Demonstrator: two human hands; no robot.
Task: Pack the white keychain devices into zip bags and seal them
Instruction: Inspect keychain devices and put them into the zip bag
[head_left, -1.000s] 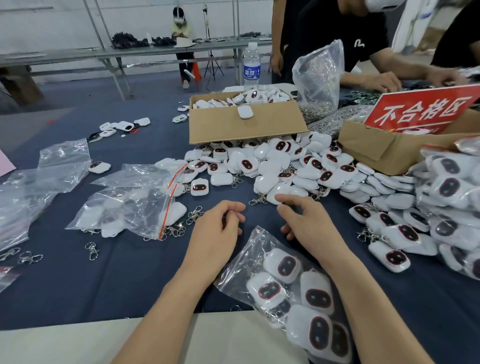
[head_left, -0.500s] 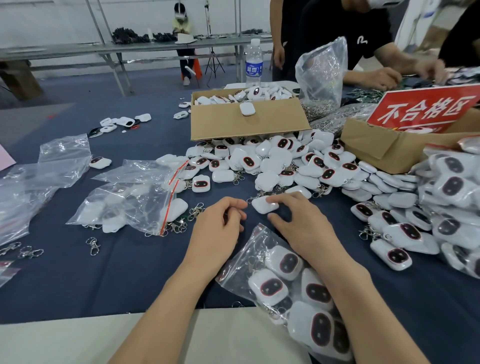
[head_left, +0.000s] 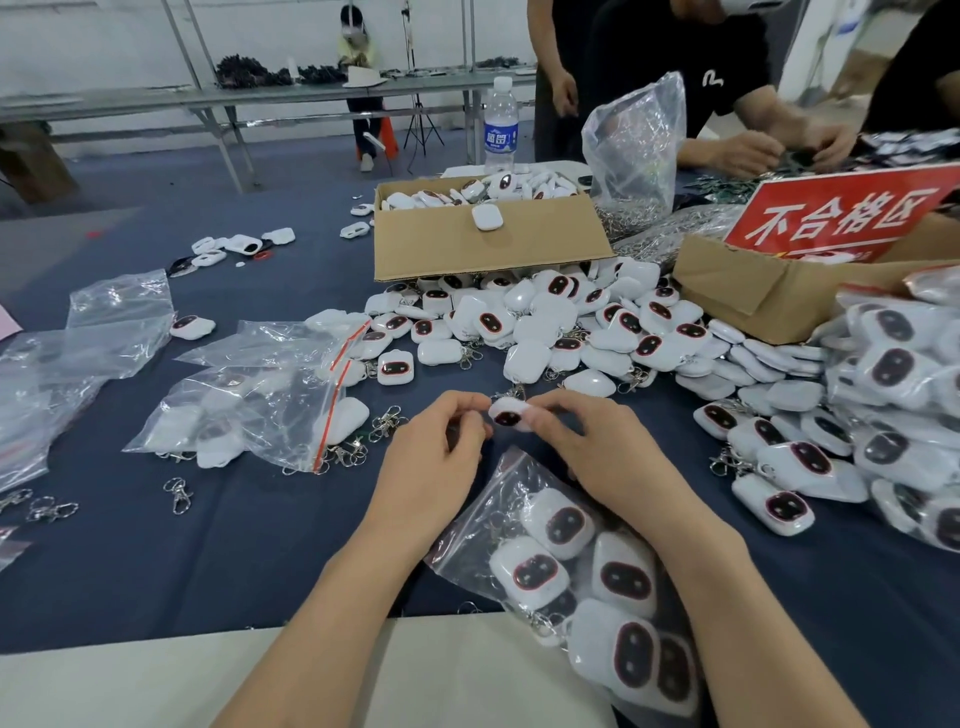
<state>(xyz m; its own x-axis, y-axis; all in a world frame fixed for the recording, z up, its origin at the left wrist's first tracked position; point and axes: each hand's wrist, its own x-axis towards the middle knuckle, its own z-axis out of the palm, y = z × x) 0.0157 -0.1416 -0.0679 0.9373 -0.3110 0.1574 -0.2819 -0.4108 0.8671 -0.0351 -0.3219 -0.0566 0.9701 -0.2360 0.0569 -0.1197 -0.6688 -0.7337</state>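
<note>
White rounded plastic keychain device (head_left: 508, 417) pinched at both ends by left hand (head_left: 431, 457) and right hand (head_left: 602, 457), just beyond part-filled clear plastic zip bag (head_left: 483, 525). Best to hold the mouth wide, slide it in flat, then press the seal shut.

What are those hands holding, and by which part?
One white keychain device, dark face up: the left hand pinches its left edge, the right hand its right edge.
</note>
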